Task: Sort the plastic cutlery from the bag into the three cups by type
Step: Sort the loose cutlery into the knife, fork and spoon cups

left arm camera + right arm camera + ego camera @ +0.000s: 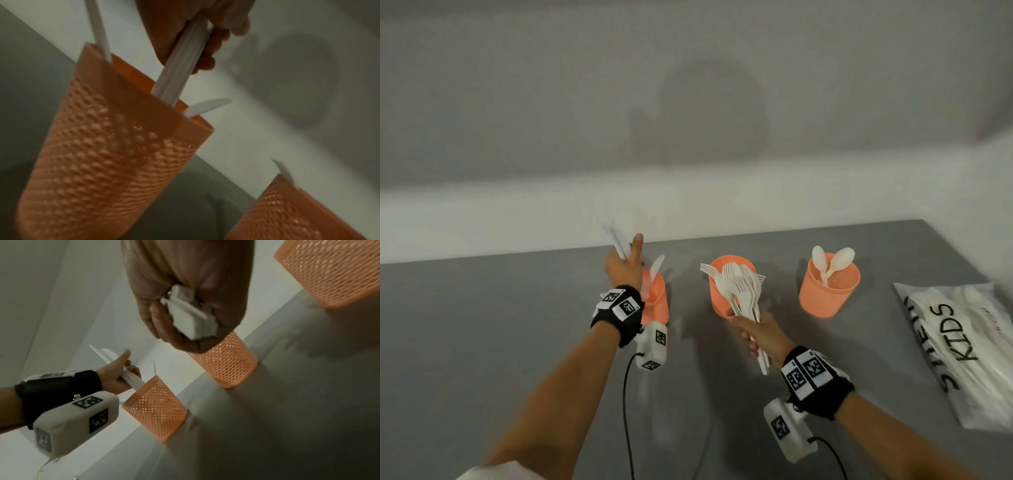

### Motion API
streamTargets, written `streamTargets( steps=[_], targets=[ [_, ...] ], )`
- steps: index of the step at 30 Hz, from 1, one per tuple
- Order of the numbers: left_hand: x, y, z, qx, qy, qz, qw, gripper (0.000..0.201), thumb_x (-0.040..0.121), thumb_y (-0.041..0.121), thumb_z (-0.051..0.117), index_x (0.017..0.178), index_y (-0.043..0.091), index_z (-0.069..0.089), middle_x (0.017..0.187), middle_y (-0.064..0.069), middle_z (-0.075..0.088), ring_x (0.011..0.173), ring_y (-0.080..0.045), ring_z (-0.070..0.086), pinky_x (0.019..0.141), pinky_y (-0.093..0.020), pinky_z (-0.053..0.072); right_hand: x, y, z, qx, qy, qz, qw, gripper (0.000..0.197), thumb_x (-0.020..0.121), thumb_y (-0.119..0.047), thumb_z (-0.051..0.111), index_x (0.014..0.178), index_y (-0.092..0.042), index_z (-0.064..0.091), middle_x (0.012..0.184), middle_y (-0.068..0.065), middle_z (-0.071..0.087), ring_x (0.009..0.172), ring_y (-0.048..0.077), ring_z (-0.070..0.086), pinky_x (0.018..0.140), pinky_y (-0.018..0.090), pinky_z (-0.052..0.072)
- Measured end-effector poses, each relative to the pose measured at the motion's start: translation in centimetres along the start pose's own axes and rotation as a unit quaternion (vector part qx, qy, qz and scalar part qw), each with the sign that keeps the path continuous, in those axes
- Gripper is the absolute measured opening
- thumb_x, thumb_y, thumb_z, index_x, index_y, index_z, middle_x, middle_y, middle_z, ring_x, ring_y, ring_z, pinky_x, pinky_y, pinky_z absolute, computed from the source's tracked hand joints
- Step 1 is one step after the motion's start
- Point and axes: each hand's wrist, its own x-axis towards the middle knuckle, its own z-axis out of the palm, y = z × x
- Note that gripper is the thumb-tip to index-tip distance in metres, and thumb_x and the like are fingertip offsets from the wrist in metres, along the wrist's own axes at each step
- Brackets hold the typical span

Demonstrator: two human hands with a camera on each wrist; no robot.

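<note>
White plastic cutlery is light and thin, so it needs only a soft hold. It is smooth too, so a bunch can slide and fan out if the fingers go slack.

The left hand (625, 269) is curled round a small bunch of flat white plastic knives (183, 65), holding them near the middle. Their low ends dip into the left orange plastic cup with little holes (655, 301), which stands on the grey desk (482, 325). One white knife blade (656, 266) already sticks up out of that cup. I think the knives will drop in easily once the fingers let go, but the cup looks light and could tip if it gets bumped.

The right hand (762, 337) is wrapped tight round a big mixed bunch of white plastic forks and spoons (739, 291), holding them low on the handles. Their tops fan out in front of the middle orange plastic cup with little holes (722, 303). The handles are the best place to hold, because they are flat and stack together. The fork tips are thin and look as if they could bend or snap if squeezed.

Two white plastic spoons (832, 262) stand in the right orange plastic cup with little holes (827, 294). A see-through plastic bag with black letters (962, 349) lies flat at the right of the desk, and white things show through it.

Black wrist straps with white camera boxes (652, 346) sit on both arms.
</note>
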Motion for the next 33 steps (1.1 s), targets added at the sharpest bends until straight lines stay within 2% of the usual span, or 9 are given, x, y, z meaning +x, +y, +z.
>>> streamTargets(
  steps=[3, 6, 10, 13, 18, 23, 26, 30, 33],
  targets=[
    [0.0, -1.0, -0.1, 0.060, -0.017, 0.026, 0.998, 0.022, 0.084, 0.022, 0.064, 0.086, 0.001, 0.060, 0.072, -0.009, 0.063, 0.069, -0.021, 0.059, 0.068, -0.032, 0.049, 0.2, 0.2, 0.0, 0.004, 0.007, 0.005, 1.000, 0.010, 0.092, -0.009, 0.052, 0.091, -0.015, 0.059, 0.056, 0.000, 0.038, 0.033, 0.004, 0.032, 0.036, 0.016, 0.030],
    [-0.6, -0.7, -0.3, 0.110, -0.019, 0.059, 0.992, 0.022, 0.083, 0.016, 0.065, 0.101, 0.005, 0.057, 0.083, -0.001, 0.057, 0.080, -0.019, 0.055, 0.073, -0.026, 0.043, 0.3, 0.3, 0.2, 0.006, -0.005, -0.001, 1.000, 0.011, 0.092, -0.008, 0.050, 0.091, -0.014, 0.059, 0.056, 0.000, 0.040, 0.035, 0.005, 0.033, 0.039, 0.018, 0.032],
    [-1.2, 0.1, -0.6, 0.149, 0.012, 0.157, 0.976, 0.031, 0.084, 0.018, 0.062, 0.111, 0.004, 0.056, 0.113, -0.009, 0.056, 0.105, -0.020, 0.053, 0.091, -0.022, 0.037, 0.3, 0.2, 0.8, 0.028, -0.022, -0.005, 0.999, 0.014, 0.093, -0.006, 0.049, 0.085, -0.014, 0.058, 0.055, 0.001, 0.042, 0.033, 0.005, 0.035, 0.038, 0.019, 0.035],
    [-2.9, 1.5, -0.4, 0.124, -0.005, 0.233, 0.965, 0.023, 0.087, 0.011, 0.057, 0.109, 0.005, 0.058, 0.112, -0.007, 0.056, 0.104, -0.015, 0.052, 0.089, -0.012, 0.035, 0.2, 0.2, 1.2, 0.050, -0.029, -0.003, 0.998, 0.016, 0.093, -0.006, 0.049, 0.080, -0.015, 0.054, 0.056, 0.003, 0.042, 0.032, 0.005, 0.037, 0.037, 0.019, 0.037],
    [-7.8, 2.4, 1.1, 0.069, -0.131, 0.146, 0.978, 0.007, 0.087, 0.009, 0.055, 0.090, 0.010, 0.062, 0.084, 0.000, 0.062, 0.075, -0.012, 0.055, 0.064, -0.003, 0.041, -0.5, 0.1, 1.5, 0.034, -0.026, -0.027, 0.999, 0.012, 0.093, -0.007, 0.050, 0.085, -0.016, 0.053, 0.057, 0.003, 0.042, 0.035, 0.007, 0.038, 0.038, 0.020, 0.038],
    [-12.3, 0.6, 2.9, 0.105, -0.261, 0.049, 0.958, 0.021, 0.079, 0.036, 0.069, 0.075, 0.017, 0.060, 0.073, 0.002, 0.064, 0.064, -0.011, 0.058, 0.061, -0.022, 0.049, -0.9, 0.0, 1.7, -0.010, 0.036, -0.059, 0.998, 0.010, 0.089, -0.004, 0.056, 0.098, -0.007, 0.058, 0.054, 0.002, 0.046, 0.033, 0.007, 0.037, 0.035, 0.019, 0.034],
    [-13.8, 0.3, 3.8, 0.112, -0.275, 0.014, 0.955, 0.029, 0.073, 0.042, 0.074, 0.074, 0.017, 0.060, 0.070, 0.001, 0.064, 0.062, -0.015, 0.061, 0.063, -0.029, 0.053, -1.2, 0.1, 1.6, -0.033, 0.044, -0.066, 0.996, 0.013, 0.087, 0.001, 0.058, 0.098, -0.006, 0.058, 0.049, 0.001, 0.049, 0.030, 0.008, 0.040, 0.032, 0.019, 0.033],
    [-14.6, 0.8, 4.4, 0.100, -0.296, -0.016, 0.950, 0.028, 0.075, 0.034, 0.074, 0.072, 0.015, 0.054, 0.062, 0.006, 0.056, 0.044, 0.002, 0.051, 0.046, -0.011, 0.043, -2.1, 0.2, 0.8, -0.046, 0.019, -0.083, 0.995, 0.015, 0.087, -0.001, 0.059, 0.084, -0.015, 0.058, 0.040, -0.005, 0.054, 0.030, 0.009, 0.043, 0.032, 0.019, 0.036],
    [-14.9, 1.0, 4.6, 0.076, -0.310, -0.063, 0.946, 0.025, 0.076, 0.028, 0.074, 0.078, 0.011, 0.055, 0.070, -0.001, 0.062, 0.057, -0.007, 0.060, 0.055, -0.022, 0.053, -2.9, 0.0, 0.3, -0.024, 0.007, -0.093, 0.995, 0.018, 0.087, -0.002, 0.060, 0.080, -0.018, 0.058, 0.039, -0.006, 0.055, 0.031, 0.008, 0.045, 0.033, 0.019, 0.037]
  ],
)
